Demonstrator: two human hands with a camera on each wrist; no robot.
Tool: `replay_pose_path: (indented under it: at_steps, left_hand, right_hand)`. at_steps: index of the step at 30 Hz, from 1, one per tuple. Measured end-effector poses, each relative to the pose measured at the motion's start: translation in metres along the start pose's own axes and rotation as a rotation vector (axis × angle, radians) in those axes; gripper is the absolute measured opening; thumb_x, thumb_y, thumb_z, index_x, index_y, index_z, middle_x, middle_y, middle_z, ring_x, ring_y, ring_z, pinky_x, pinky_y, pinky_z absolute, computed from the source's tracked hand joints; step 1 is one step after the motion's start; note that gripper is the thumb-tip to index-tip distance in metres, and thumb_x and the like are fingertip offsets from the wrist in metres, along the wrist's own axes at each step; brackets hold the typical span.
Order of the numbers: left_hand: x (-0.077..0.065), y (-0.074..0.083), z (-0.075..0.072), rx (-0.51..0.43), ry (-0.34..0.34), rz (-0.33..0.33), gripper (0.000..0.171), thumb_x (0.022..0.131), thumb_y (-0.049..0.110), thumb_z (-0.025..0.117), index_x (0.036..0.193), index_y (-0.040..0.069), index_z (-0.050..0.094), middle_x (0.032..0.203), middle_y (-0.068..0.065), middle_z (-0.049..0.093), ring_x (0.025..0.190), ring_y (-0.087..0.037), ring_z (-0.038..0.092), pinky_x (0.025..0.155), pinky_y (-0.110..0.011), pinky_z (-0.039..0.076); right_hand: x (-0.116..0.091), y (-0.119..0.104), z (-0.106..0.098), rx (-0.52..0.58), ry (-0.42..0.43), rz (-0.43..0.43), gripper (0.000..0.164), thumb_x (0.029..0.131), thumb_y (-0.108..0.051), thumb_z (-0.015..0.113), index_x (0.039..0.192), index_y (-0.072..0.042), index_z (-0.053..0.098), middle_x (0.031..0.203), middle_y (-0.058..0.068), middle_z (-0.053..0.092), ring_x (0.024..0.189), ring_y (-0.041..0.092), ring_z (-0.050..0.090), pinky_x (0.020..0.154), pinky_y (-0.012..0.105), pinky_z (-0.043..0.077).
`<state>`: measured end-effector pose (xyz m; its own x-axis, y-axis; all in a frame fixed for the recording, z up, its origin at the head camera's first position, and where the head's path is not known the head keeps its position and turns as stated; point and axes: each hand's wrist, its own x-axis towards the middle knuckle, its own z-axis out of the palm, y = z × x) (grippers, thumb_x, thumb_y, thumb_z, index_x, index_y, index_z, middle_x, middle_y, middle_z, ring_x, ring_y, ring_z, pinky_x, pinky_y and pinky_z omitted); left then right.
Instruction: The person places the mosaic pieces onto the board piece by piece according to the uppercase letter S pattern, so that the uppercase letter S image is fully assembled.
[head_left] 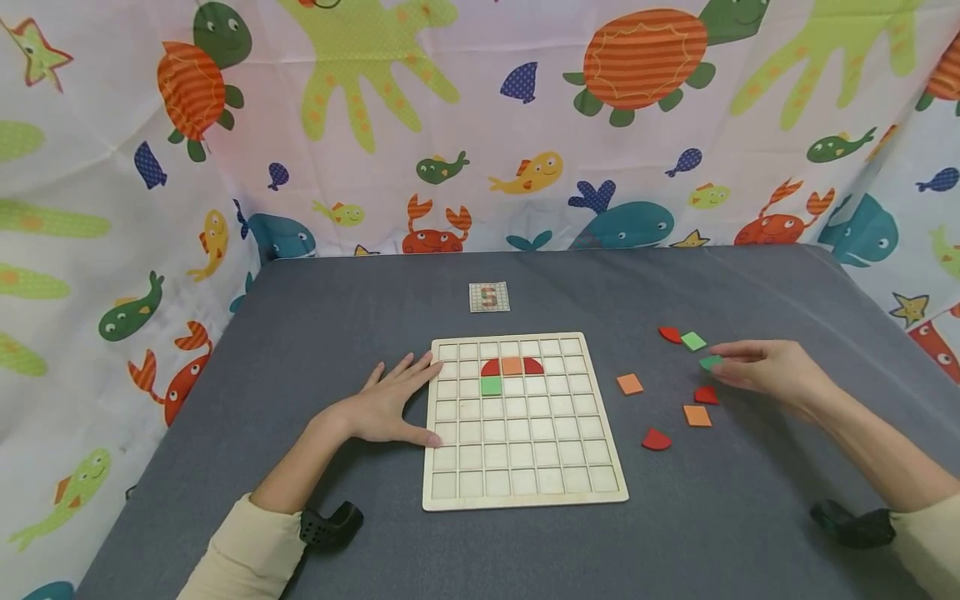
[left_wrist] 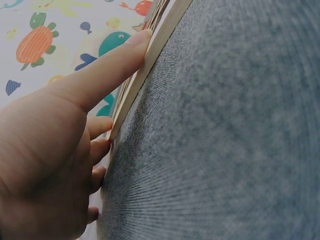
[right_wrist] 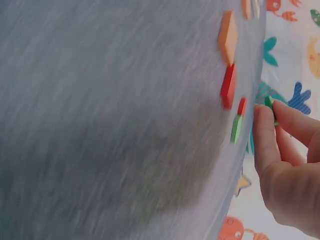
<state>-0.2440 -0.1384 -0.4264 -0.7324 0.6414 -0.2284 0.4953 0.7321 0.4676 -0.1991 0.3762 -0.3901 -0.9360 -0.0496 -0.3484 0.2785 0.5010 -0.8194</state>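
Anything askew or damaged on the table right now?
Nothing stands out. The board lies flat, and the four pieces on it sit neatly. The loose pieces to its right lie at mixed angles, but none looks visibly broken.

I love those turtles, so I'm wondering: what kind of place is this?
Probably a play or learning corner: a sea-animal curtain hangs behind a wooden grid board and small coloured tiles.
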Motion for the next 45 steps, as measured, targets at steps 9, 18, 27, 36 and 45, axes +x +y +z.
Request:
replay_pose_path:
  at_steps: [9, 18, 27, 36, 45]
  left_hand:
    - [0.0, 0.002, -0.002, 0.007, -0.003, 0.005, 0.109, 0.075, 0.063, 0.07, 0.154, 0.013, 0.015, 0.159, -0.007, 0.005, 0.143, -0.033, -0.001, 0.105, -0.063, -0.005]
    - [0.0, 0.002, 0.0, 0.024, -0.012, -0.012, 0.11, 0.074, 0.065, 0.07, 0.155, 0.015, 0.014, 0.159, -0.006, 0.003, 0.144, -0.03, -0.002, 0.106, -0.062, -0.004]
    - [0.0, 0.003, -0.001, 0.021, -0.014, -0.014, 0.11, 0.074, 0.064, 0.07, 0.155, 0.014, 0.014, 0.159, -0.006, 0.003, 0.144, -0.032, -0.001, 0.106, -0.062, -0.005]
    - [0.001, 0.003, 0.0, 0.032, -0.005, -0.017, 0.11, 0.074, 0.064, 0.07, 0.155, 0.014, 0.015, 0.159, -0.006, 0.005, 0.144, -0.031, -0.001, 0.106, -0.062, -0.004]
    - [-0.001, 0.005, 0.0, 0.02, 0.0, -0.009, 0.109, 0.074, 0.062, 0.071, 0.154, 0.013, 0.016, 0.159, -0.007, 0.006, 0.144, -0.031, 0.0, 0.106, -0.062, -0.004]
  right_hand:
    - [0.009, -0.014, 0.027, 0.085, 0.044, -0.057, 0.061, 0.089, -0.027, 0.071, 0.131, 0.012, 0.049, 0.117, 0.007, 0.056, 0.09, 0.003, 0.065, 0.082, 0.03, 0.052]
    - [0.019, -0.033, 0.063, 0.168, -0.009, -0.048, 0.061, 0.091, -0.022, 0.068, 0.137, 0.009, 0.042, 0.13, 0.019, 0.046, 0.094, 0.003, 0.063, 0.089, 0.031, 0.048]
    - [0.023, -0.052, 0.101, 0.23, -0.064, -0.039, 0.051, 0.089, -0.015, 0.069, 0.13, 0.009, 0.05, 0.103, 0.004, 0.063, 0.091, 0.012, 0.065, 0.084, 0.031, 0.051]
    - [0.025, -0.066, 0.132, 0.338, -0.05, -0.013, 0.043, 0.087, -0.005, 0.069, 0.123, 0.012, 0.055, 0.114, 0.014, 0.059, 0.087, 0.009, 0.064, 0.082, 0.03, 0.052]
    - [0.027, -0.076, 0.157, 0.391, -0.077, -0.017, 0.04, 0.087, -0.002, 0.068, 0.123, 0.01, 0.055, 0.12, 0.019, 0.055, 0.095, 0.014, 0.063, 0.087, 0.034, 0.05]
